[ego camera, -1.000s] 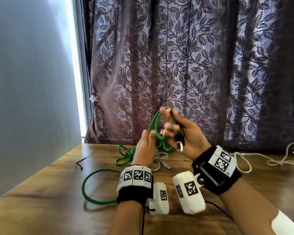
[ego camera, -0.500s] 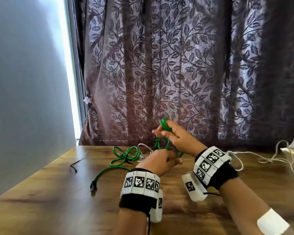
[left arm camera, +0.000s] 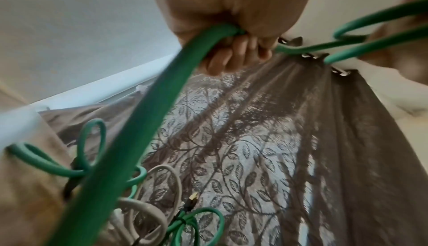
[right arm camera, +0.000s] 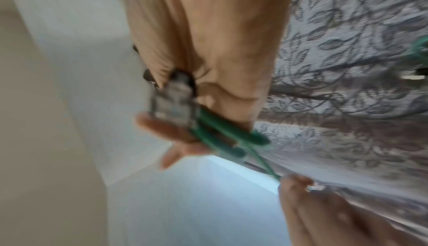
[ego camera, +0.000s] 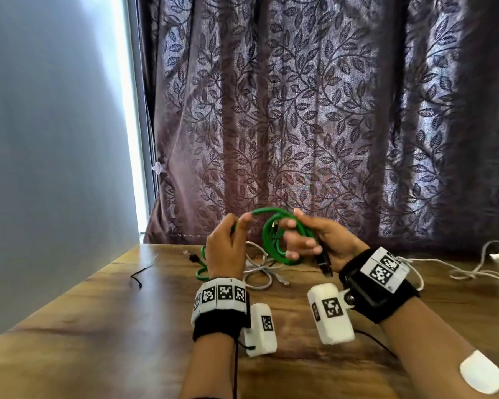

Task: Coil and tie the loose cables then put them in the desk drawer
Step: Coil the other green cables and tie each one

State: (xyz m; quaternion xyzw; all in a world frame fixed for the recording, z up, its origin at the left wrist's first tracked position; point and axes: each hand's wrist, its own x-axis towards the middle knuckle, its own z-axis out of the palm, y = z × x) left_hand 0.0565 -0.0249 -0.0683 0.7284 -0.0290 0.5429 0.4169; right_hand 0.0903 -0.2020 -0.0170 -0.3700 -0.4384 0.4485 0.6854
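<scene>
Since half a second ago the left hand (ego camera: 226, 249) is lifting, fingers pinching the green cable (ego camera: 274, 244) at ten o'clock of the coil that the right hand (ego camera: 324, 243) is gripping above the table (ego camera: 98, 326), apparently feeding another loop.

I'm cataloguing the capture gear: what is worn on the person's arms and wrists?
Each wrist carries a black strap topped by white panels printed with black square markers: left band, right band. A white rounded camera housing with its own marker hangs under each: left, right. Thin black cables trail from both. A white patch sits on the right forearm. No sleeves show.
</scene>
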